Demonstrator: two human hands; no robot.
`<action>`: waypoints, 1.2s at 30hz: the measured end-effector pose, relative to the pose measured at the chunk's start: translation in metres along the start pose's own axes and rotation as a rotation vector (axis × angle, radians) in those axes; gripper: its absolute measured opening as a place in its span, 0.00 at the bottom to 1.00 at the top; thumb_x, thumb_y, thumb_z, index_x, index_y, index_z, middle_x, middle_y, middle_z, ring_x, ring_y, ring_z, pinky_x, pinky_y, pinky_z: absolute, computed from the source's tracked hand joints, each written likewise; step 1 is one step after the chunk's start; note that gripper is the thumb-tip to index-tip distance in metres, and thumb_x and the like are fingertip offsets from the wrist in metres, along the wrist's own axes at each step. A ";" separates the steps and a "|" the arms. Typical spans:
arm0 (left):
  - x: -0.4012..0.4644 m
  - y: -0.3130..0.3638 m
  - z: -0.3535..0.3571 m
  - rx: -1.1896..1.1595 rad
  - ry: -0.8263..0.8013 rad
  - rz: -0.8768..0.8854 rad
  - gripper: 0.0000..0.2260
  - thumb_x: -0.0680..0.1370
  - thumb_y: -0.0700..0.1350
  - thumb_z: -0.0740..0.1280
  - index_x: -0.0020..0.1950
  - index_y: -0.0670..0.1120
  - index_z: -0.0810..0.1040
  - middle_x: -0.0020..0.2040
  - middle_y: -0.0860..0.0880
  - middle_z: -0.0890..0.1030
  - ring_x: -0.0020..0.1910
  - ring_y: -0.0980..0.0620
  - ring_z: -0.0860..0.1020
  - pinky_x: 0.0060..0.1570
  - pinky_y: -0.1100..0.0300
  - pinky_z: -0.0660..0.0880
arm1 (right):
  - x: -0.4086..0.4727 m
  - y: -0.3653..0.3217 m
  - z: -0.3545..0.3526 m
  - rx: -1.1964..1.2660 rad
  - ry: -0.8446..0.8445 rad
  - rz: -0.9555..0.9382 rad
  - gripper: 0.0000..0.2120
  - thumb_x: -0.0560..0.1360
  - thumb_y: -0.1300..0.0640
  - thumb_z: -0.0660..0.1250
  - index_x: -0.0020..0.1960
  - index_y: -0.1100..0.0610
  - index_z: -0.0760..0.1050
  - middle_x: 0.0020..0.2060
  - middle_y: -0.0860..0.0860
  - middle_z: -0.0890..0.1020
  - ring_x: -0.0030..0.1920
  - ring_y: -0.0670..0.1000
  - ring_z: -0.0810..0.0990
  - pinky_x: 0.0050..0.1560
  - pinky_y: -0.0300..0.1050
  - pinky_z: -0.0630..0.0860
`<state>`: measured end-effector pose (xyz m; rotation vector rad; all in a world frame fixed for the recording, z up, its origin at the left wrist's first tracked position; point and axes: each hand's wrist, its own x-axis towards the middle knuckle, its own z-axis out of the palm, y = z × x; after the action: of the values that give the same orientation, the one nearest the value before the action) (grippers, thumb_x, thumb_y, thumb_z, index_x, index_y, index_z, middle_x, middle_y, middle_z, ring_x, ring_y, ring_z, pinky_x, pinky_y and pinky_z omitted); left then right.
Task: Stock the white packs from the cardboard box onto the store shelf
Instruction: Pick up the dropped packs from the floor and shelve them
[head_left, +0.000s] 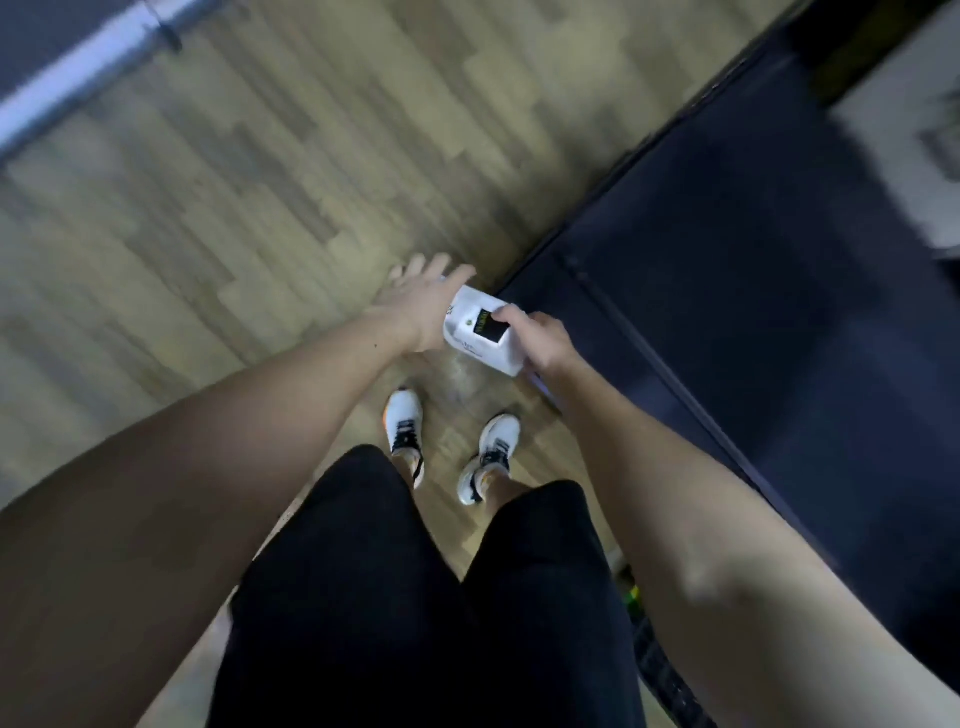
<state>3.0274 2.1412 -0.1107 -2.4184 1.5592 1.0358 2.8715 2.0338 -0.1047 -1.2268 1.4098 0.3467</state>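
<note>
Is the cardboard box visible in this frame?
No, only the white pack held between the left hand and right hand above the wooden floor.

Wood-plank floor (270, 171) carries two white sneakers (404, 423) beside dark shelving (753, 291).

A white pack (483, 332) is showing a black label with yellow-green lettering, a small green round mark beside it and faint grey print below; all of it is blurring past reading.
</note>
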 end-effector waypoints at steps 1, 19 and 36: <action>-0.010 0.009 -0.021 0.035 0.024 0.034 0.43 0.68 0.48 0.77 0.77 0.55 0.57 0.72 0.49 0.63 0.69 0.43 0.63 0.67 0.49 0.62 | -0.021 -0.009 -0.009 0.044 -0.016 -0.011 0.23 0.67 0.42 0.72 0.53 0.58 0.78 0.46 0.53 0.84 0.43 0.54 0.84 0.43 0.49 0.79; -0.193 0.293 -0.185 -0.012 0.070 0.343 0.23 0.59 0.51 0.83 0.45 0.51 0.74 0.47 0.52 0.80 0.46 0.50 0.79 0.46 0.51 0.79 | -0.306 0.081 -0.234 0.332 0.005 -0.562 0.28 0.74 0.33 0.66 0.60 0.54 0.81 0.54 0.56 0.85 0.52 0.55 0.84 0.61 0.53 0.77; -0.279 0.642 -0.157 0.236 0.125 0.725 0.39 0.63 0.60 0.79 0.69 0.47 0.70 0.62 0.52 0.74 0.57 0.50 0.75 0.57 0.51 0.76 | -0.486 0.279 -0.469 -0.043 0.581 -0.614 0.52 0.61 0.49 0.84 0.77 0.50 0.60 0.71 0.45 0.70 0.70 0.47 0.69 0.68 0.44 0.68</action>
<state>2.4995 1.9865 0.3499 -1.8071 2.5249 0.7058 2.2799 2.0007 0.3223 -1.8079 1.4080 -0.4399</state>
